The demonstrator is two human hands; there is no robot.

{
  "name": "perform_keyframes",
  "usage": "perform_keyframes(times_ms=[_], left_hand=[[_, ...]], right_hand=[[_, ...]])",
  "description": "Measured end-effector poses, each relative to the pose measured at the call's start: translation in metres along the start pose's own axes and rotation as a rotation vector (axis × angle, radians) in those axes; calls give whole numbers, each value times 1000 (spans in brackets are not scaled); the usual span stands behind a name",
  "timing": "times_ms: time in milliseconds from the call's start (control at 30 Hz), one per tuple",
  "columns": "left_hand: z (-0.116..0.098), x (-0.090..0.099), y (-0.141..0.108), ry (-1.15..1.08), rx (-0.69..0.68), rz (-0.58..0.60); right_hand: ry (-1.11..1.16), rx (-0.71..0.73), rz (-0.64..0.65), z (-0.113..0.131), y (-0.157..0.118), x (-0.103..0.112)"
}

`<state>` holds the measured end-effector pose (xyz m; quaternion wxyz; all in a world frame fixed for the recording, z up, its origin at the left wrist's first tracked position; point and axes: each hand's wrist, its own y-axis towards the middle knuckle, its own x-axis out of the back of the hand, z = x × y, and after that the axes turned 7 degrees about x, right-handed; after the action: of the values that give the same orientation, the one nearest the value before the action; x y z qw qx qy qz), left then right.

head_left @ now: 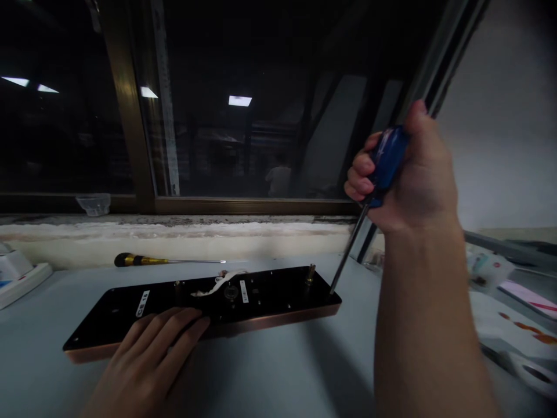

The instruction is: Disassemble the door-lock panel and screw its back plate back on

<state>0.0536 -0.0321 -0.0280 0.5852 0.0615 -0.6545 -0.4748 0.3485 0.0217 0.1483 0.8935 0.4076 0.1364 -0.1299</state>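
My right hand, raised at the right, is wrapped round the blue handle of a screwdriver. The shaft slants down, and its tip meets the right end of a long black panel with a copper-coloured rim. My left hand lies over the panel's near edge, fingers stretched across the black face and thumb hidden. On that face are white labels, brass posts and a strip of white wiring.
Behind the panel lies a yellow-and-black screwdriver on the pale table. A clear plastic cup stands on the window ledge. White objects are at the left edge; a white roll and papers lie at the right.
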Motion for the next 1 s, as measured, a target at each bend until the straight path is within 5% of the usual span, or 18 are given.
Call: perform_keyframes(times_ms=[267, 1000], left_hand=[[-1, 2, 2, 1, -8, 2], [-1, 4, 4, 7, -28, -6]], right_hand=[[19, -42, -160, 4, 2, 1], [-64, -78, -180, 0, 5, 1]])
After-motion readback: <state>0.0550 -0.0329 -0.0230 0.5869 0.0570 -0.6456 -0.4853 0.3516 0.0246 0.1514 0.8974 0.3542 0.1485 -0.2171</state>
